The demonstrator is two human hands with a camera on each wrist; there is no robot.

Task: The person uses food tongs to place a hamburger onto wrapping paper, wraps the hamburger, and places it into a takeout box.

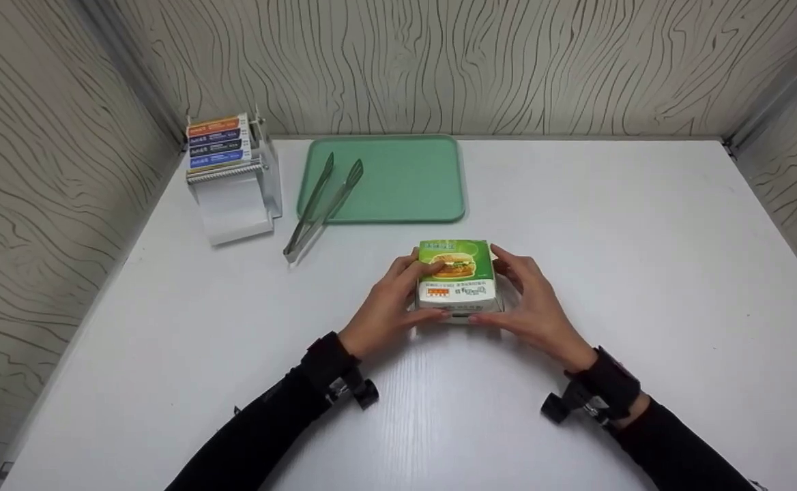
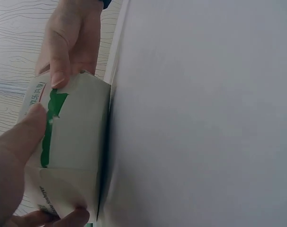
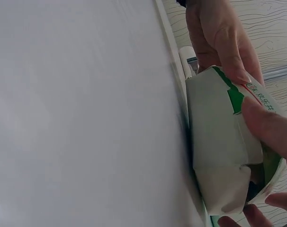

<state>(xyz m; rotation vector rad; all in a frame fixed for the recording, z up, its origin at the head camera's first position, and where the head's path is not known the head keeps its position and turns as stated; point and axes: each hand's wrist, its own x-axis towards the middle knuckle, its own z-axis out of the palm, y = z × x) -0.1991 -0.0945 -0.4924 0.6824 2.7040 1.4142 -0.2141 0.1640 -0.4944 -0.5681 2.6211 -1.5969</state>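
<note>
A green-and-white burger box (image 1: 463, 269) with a burger picture on its lid is low over the white table, between both hands. My left hand (image 1: 393, 296) grips its left side, thumb along the front edge and index finger on the lid. From the other side, my right hand (image 1: 538, 307) holds it, thumb at the front and fingers round the right side. The right wrist view shows a gap at the lid's right side, by the right hand's fingers; a green inner face of the lid (image 3: 272, 165) shows there. What the box contains is hidden.
Behind the box, a green tray (image 1: 412, 181) lies near the back wall. Metal tongs (image 1: 313, 208) rest partly across its left edge, their arms spread. At the back left stands a white dispenser (image 1: 235, 198) with coloured labels and a toothed edge. Patterned panels enclose the table.
</note>
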